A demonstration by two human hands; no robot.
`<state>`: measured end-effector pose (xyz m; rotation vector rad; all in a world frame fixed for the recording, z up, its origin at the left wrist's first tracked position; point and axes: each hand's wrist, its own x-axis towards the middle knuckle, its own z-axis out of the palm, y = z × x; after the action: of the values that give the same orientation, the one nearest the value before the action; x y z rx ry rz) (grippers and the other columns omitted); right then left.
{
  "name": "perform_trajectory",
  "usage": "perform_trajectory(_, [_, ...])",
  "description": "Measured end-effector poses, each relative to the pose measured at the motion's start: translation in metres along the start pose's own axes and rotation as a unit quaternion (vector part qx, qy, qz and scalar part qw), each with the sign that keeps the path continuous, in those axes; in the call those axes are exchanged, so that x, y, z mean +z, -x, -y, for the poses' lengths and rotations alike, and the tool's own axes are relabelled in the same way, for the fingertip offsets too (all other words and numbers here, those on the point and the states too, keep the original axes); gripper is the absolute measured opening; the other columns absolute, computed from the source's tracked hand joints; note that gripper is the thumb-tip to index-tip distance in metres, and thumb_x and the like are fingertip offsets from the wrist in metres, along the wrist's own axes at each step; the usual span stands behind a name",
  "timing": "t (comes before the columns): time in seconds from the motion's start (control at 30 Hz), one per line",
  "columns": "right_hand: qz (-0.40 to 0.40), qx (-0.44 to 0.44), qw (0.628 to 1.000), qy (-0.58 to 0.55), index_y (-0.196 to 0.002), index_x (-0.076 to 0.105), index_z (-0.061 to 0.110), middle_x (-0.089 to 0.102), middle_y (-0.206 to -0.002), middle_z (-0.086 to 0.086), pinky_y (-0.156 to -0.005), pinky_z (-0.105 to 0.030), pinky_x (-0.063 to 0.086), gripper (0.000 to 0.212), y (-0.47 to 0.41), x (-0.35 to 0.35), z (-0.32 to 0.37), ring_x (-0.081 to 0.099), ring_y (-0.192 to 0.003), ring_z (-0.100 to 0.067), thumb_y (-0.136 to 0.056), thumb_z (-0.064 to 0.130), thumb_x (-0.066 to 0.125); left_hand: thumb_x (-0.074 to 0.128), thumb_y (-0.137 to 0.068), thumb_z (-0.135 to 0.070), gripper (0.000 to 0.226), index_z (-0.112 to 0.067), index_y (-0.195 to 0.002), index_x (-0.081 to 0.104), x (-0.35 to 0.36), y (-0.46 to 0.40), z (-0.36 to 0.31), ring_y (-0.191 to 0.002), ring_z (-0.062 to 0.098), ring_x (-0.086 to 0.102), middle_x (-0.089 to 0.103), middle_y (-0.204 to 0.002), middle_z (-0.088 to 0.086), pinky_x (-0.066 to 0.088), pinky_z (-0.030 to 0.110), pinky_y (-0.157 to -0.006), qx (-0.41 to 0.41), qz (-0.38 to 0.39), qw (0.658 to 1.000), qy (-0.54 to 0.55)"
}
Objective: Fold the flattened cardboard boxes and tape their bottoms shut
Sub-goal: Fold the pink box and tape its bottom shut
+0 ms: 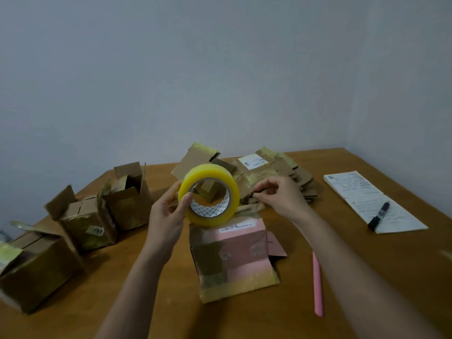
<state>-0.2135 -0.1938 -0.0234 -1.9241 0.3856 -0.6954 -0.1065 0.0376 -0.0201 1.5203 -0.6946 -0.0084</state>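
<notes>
My left hand (167, 212) grips a yellow tape roll (209, 194) and holds it up above a pink-sided cardboard box (234, 255) that stands on the table in front of me. To the right of the roll is my right hand (278, 195), thumb and forefinger pinched together; clear tape between them cannot be made out. A pile of flattened cardboard boxes (269, 172) lies behind the hands.
Three folded boxes stand at the left: one (129, 199) at the back, one (88, 223) in the middle, one (34, 265) nearest. A pink pen-like tool (318, 285) lies right of the pink box. A paper sheet (371, 201) with a black marker (379, 215) is at the right. The wooden table (379, 277) meets a wall.
</notes>
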Motion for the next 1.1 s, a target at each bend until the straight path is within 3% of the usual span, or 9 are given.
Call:
perform_trajectory(0.1, [0.002, 0.003, 1.000, 0.007, -0.084, 0.069, 0.014, 0.070, -0.073, -0.004, -0.065, -0.026, 0.058, 0.013, 0.004, 0.005, -0.012, 0.069, -0.058, -0.013, -0.082, 0.002, 0.075, 0.059, -0.090, -0.031, 0.034, -0.038, -0.124, 0.059, 0.002, 0.006, 0.015, -0.095, -0.012, 0.062, 0.068, -0.100, -0.033, 0.054, 0.016, -0.074, -0.009, 0.010, 1.000, -0.019])
perform_trajectory(0.23, [-0.021, 0.009, 1.000, 0.006, -0.082, 0.069, 0.016, 0.070, -0.078, -0.006, -0.068, -0.033, 0.059, 0.013, 0.010, 0.009, -0.025, 0.069, -0.067, -0.020, -0.081, 0.006, 0.076, 0.058, -0.087, -0.038, 0.036, -0.043, -0.123, 0.057, 0.002, 0.017, 0.030, -0.101, -0.011, 0.060, 0.067, -0.106, -0.029, 0.052, 0.011, -0.070, -0.024, 0.015, 0.999, -0.020])
perform_trajectory(0.37, [-0.062, 0.009, 0.998, -0.005, -0.079, 0.068, 0.025, 0.069, -0.082, 0.004, -0.071, -0.031, 0.058, 0.017, 0.017, 0.013, -0.037, 0.066, -0.081, -0.013, -0.082, 0.010, 0.076, 0.056, -0.088, -0.040, 0.054, -0.034, -0.140, 0.048, -0.003, 0.022, 0.048, -0.123, 0.010, 0.054, 0.054, -0.137, -0.007, 0.054, 0.030, -0.091, -0.059, 0.026, 0.998, -0.007])
perform_trajectory(0.43, [-0.070, 0.022, 0.997, -0.008, -0.081, 0.069, 0.025, 0.069, -0.086, 0.006, -0.074, -0.027, 0.057, 0.013, 0.020, 0.015, -0.043, 0.065, -0.085, -0.009, -0.084, 0.014, 0.075, 0.059, -0.085, -0.040, 0.057, -0.038, -0.140, 0.044, -0.006, 0.022, 0.052, -0.125, 0.013, 0.051, 0.049, -0.140, -0.006, 0.052, 0.032, -0.091, -0.078, 0.047, 0.996, -0.009])
perform_trajectory(0.57, [-0.074, 0.051, 0.996, -0.027, -0.085, 0.070, 0.023, 0.069, -0.088, 0.006, -0.074, -0.021, 0.053, 0.007, 0.024, 0.015, -0.050, 0.064, -0.089, -0.008, -0.088, 0.018, 0.071, 0.062, -0.082, -0.037, 0.062, -0.045, -0.138, 0.035, -0.006, 0.023, 0.054, -0.111, -0.004, 0.057, 0.052, -0.129, -0.018, 0.054, 0.015, -0.073, -0.093, 0.105, 0.990, 0.005])
perform_trajectory(0.8, [-0.060, 0.090, 0.993, -0.037, -0.090, 0.066, 0.023, 0.067, -0.095, 0.004, -0.073, -0.022, 0.054, 0.015, 0.028, 0.009, -0.050, 0.062, -0.091, -0.008, -0.082, 0.031, 0.076, 0.050, -0.096, -0.030, 0.051, -0.055, -0.130, 0.022, 0.003, 0.022, 0.055, -0.102, -0.024, 0.049, 0.041, -0.124, -0.024, 0.049, 0.006, -0.074, -0.064, 0.124, 0.989, -0.040])
perform_trajectory(0.87, [-0.069, 0.094, 0.993, -0.009, -0.088, 0.066, 0.023, 0.066, -0.092, 0.005, -0.068, -0.020, 0.052, 0.014, 0.027, 0.009, -0.051, 0.062, -0.089, -0.007, -0.082, 0.031, 0.076, 0.047, -0.100, -0.023, 0.051, -0.057, -0.127, 0.021, 0.005, 0.020, 0.055, -0.103, -0.023, 0.049, 0.039, -0.123, -0.025, 0.049, 0.005, -0.075, -0.048, 0.123, 0.989, -0.065])
perform_trajectory(1.0, [-0.086, 0.102, 0.991, -0.030, -0.087, 0.067, 0.020, 0.067, -0.090, 0.002, -0.070, -0.024, 0.053, 0.009, 0.028, 0.010, -0.054, 0.063, -0.088, -0.012, -0.084, 0.021, 0.076, 0.046, -0.101, -0.018, 0.052, -0.052, -0.132, 0.020, 0.005, 0.015, 0.053, -0.114, -0.002, 0.052, 0.041, -0.127, -0.017, 0.053, 0.014, -0.078, -0.032, 0.129, 0.988, -0.081])
perform_trajectory(1.1, [-0.100, 0.096, 0.989, -0.049, -0.085, 0.066, 0.024, 0.066, -0.089, 0.004, -0.072, -0.023, 0.054, 0.012, 0.030, 0.011, -0.053, 0.062, -0.087, -0.009, -0.083, 0.019, 0.076, 0.046, -0.101, -0.016, 0.049, -0.042, -0.136, 0.024, 0.009, 0.011, 0.053, -0.108, -0.013, 0.054, 0.045, -0.126, -0.017, 0.051, 0.011, -0.078, -0.033, 0.126, 0.989, -0.065])
